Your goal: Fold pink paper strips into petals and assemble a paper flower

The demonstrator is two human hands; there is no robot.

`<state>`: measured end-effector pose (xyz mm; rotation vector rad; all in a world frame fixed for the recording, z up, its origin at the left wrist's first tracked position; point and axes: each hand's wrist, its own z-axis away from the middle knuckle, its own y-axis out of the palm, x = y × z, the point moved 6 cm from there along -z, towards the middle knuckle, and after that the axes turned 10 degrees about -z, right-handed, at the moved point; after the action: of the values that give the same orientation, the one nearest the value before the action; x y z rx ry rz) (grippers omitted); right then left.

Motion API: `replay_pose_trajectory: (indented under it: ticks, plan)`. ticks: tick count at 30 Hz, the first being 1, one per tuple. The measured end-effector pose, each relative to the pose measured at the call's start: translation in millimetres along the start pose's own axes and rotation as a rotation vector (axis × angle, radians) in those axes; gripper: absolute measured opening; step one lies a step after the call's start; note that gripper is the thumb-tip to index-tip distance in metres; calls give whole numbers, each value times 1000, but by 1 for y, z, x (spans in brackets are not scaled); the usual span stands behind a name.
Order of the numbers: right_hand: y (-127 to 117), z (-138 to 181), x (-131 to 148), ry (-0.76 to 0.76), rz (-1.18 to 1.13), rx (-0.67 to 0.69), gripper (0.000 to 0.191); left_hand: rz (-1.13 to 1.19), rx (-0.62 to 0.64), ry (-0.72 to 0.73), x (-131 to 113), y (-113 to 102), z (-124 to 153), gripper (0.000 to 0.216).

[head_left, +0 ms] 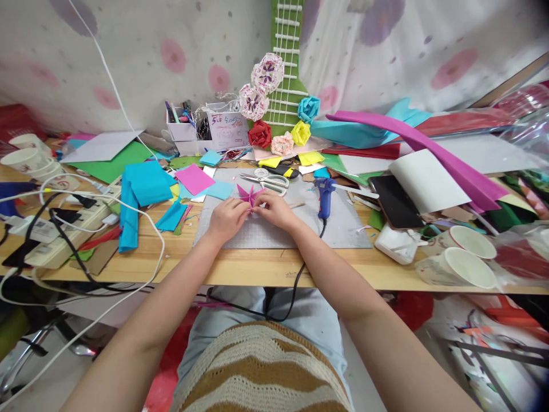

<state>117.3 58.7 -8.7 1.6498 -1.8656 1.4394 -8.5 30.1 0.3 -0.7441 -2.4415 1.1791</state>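
A magenta folded paper flower (247, 193) with pointed petals is held over the grey cutting mat (343, 229). My left hand (229, 217) pinches its near edge from the left. From the other side my right hand (274, 209) grips the same edge, and the fingertips of both hands almost meet. The fingers hide the flower's lower part. Just beyond the hands lie scissors (277, 182) and a roll of white tape (261, 172). On the mat to the right rests a blue glue gun (325, 197), its black cord running off the table edge.
Blue paper (146, 183) and a pink square (195, 179) lie to the left, near a power strip (64, 229) with tangled cables. At right are a phone (394, 200) and paper cups (457, 268). Paper roses (259, 134) and a pen box (180, 126) stand behind.
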Motion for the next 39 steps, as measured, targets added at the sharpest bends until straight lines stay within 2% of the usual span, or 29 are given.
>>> replay_pose_trajectory:
  ticks: [6,12,24,31,39]
  plan:
    - [-2,0,1,37,-56,39,6,29,-42,16,0,-3,1,21]
    - [-3,4,13,-95,45,93,7,85,-21,-7,2,2,1,22]
    - [-2,4,12,-203,128,66,7,82,-13,-26,4,2,2,21]
    - [-1,3,6,-138,62,46,4,34,-17,-8,1,1,2,19]
    - [3,1,8,-113,40,87,7,-50,11,-82,1,1,2,12]
